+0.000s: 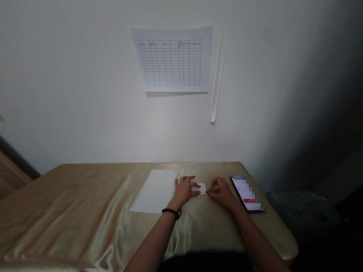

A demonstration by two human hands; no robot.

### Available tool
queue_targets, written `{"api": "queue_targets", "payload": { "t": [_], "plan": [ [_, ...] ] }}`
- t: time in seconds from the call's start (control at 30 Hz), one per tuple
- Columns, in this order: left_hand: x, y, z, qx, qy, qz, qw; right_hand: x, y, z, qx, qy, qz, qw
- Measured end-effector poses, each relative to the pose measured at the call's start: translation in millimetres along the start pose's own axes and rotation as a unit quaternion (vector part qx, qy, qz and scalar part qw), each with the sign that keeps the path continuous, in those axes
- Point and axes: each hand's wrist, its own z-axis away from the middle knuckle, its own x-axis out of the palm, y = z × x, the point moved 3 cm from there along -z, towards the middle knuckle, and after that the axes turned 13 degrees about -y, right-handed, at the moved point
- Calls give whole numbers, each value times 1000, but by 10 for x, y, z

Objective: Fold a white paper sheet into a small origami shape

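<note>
A small piece of white paper [202,187] lies on the cloth-covered table between my hands. My left hand [185,190], with a black band on its wrist, has thumb and index finger on the paper's left side while its other fingers stretch forward. At the paper's right edge, the thumb and index finger of my right hand [220,190] are pinched together. Just left of my left hand lies a white sheet [154,190] with punched holes down its left edge, partly covered by that hand and wrist.
A phone [248,194] with a lit, partly blurred screen lies right of my right hand. The shiny gold tablecloth [85,211] has folds at left. A printed table sheet [172,62] and a white strip [217,79] are on the wall behind. The table's right edge borders a dark area.
</note>
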Motion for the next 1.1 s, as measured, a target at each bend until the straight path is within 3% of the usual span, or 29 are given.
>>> {"api": "queue_targets", "payload": {
  "t": [0.57, 0.87, 1.1],
  "plan": [
    [-5, 9, 7, -7, -9, -15, 1000, -35, -94, -143, 72, 44, 91, 992],
    [3, 10, 13, -7, -5, -4, 1000, 0, 25, -96, 34, 77, -7, 996],
    [6, 2, 22, -7, -3, -12, 1000, -7, -16, -14, -8, 0, -64, 998]
  ]
}}
